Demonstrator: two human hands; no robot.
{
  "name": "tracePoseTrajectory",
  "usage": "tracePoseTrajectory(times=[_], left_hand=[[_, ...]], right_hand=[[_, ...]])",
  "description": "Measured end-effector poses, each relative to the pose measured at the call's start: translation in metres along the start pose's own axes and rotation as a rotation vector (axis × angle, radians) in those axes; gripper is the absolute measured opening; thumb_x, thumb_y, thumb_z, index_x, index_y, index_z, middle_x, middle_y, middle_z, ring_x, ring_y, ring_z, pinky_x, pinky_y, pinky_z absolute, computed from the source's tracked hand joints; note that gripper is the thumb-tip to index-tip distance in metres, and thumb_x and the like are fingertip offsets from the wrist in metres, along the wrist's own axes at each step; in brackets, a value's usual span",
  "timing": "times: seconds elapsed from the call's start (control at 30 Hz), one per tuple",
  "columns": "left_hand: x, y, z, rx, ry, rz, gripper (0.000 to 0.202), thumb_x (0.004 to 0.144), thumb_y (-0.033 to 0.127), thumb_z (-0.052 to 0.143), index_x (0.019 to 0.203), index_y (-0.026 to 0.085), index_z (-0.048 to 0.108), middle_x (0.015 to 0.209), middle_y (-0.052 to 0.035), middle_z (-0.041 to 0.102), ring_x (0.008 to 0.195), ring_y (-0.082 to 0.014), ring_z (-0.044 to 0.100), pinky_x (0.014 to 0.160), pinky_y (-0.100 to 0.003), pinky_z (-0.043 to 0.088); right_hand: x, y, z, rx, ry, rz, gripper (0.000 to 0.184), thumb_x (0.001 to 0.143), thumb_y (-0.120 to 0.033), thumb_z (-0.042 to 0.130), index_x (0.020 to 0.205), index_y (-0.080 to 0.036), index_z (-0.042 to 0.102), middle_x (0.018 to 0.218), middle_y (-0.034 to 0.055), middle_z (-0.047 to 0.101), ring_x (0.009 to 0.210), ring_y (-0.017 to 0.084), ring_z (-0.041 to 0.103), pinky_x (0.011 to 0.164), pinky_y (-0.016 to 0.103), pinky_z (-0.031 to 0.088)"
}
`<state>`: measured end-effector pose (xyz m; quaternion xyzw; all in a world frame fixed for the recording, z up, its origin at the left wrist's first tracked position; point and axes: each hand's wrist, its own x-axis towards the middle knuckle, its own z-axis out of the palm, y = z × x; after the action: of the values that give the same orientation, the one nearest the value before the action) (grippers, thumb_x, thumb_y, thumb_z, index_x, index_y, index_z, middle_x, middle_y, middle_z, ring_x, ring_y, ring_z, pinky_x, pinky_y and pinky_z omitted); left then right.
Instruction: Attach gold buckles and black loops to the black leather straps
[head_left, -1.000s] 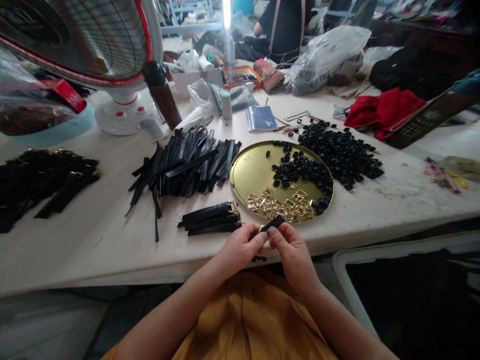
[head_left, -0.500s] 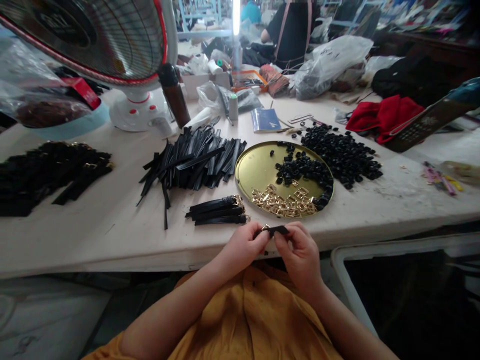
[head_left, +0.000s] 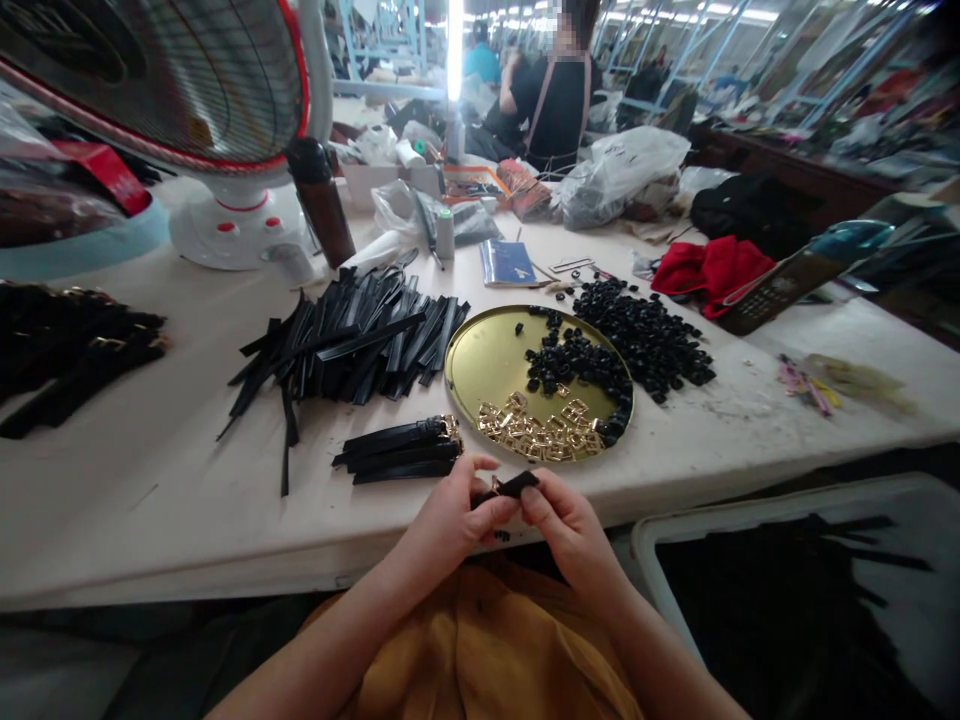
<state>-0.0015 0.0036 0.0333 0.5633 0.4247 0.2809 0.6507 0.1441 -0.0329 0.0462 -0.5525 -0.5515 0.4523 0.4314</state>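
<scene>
Between my two hands, just over the table's front edge, is a black strap [head_left: 517, 484] with a small gold buckle [head_left: 496, 486] on it. My left hand [head_left: 461, 510] pinches the strap at the buckle, its index finger lifted. The strap's other end is gripped between the thumb and fingers of my right hand [head_left: 562, 515]. Left of my hands lie several black straps with gold buckles [head_left: 401, 450] in a neat row. Behind my hands stands a round gold tray [head_left: 480, 355] with loose gold buckles [head_left: 525, 430] and small black loops [head_left: 577, 360].
A heap of black strips [head_left: 352, 340] lies left of the tray, and more black loops [head_left: 645, 330] are piled to its right. A fan [head_left: 240, 225] stands at the back left. Below the table on the right is a white bin [head_left: 645, 545] of black pieces. A person [head_left: 559, 110] sits beyond.
The view has shifted, so the table things appear further left and slightly lower. My left index finger has lifted, and the buckle on the strap shows more clearly. Both hands still hold the strap.
</scene>
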Motion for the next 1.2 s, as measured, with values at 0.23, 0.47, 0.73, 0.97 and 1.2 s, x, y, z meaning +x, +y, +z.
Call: tracePoseTrajectory(times=[0.23,0.47,0.73,0.97,1.2], left_hand=[[0.026,0.001,-0.008,0.024,0.036,-0.045,0.027,0.08,0.042,0.047,0.082,0.016,0.052,0.054,0.0057,0.048,0.04,-0.0054,0.037,0.039,-0.017,0.028],[0.037,0.0,-0.008,-0.046,0.023,-0.09,0.028,0.079,0.044,0.048,0.082,0.016,0.049,0.052,0.0067,0.047,0.037,-0.0044,0.031,0.034,-0.016,0.023],[0.04,0.01,-0.009,0.02,0.123,0.047,0.028,0.081,0.043,0.044,0.077,0.016,0.051,0.05,0.0055,0.047,0.039,-0.0045,0.033,0.041,-0.017,0.026],[0.03,0.021,-0.01,0.193,0.262,0.177,0.029,0.082,0.04,0.043,0.078,0.015,0.057,0.054,0.0034,0.049,0.05,-0.009,0.045,0.051,-0.02,0.033],[0.011,0.019,-0.006,0.321,0.226,0.202,0.028,0.083,0.036,0.04,0.078,0.016,0.058,0.056,0.0029,0.05,0.053,-0.0095,0.044,0.052,-0.02,0.032]], right_hand=[[0.084,0.018,-0.062,-0.491,0.212,-0.1,0.023,0.08,-0.039,0.05,0.081,-0.019,0.061,0.072,0.0023,0.058,0.066,0.016,0.05,0.061,0.027,0.037],[0.166,0.03,-0.067,-1.346,0.131,-0.113,0.012,0.076,-0.021,0.056,0.085,-0.016,0.063,0.089,0.0116,0.058,0.076,0.021,0.055,0.062,0.03,0.036],[0.129,0.023,-0.05,-0.411,0.091,-0.033,0.014,0.069,-0.027,0.063,0.074,-0.019,0.053,0.065,-0.0017,0.055,0.059,0.013,0.049,0.056,0.027,0.037],[0.072,-0.003,-0.016,0.212,-0.013,0.097,0.026,0.061,-0.03,0.072,0.083,-0.019,0.061,0.081,-0.0003,0.065,0.074,0.012,0.058,0.072,0.027,0.044],[0.049,0.002,-0.012,0.262,0.09,0.113,0.023,0.066,-0.036,0.069,0.078,-0.018,0.061,0.071,-0.0004,0.064,0.067,0.012,0.059,0.071,0.03,0.046]])
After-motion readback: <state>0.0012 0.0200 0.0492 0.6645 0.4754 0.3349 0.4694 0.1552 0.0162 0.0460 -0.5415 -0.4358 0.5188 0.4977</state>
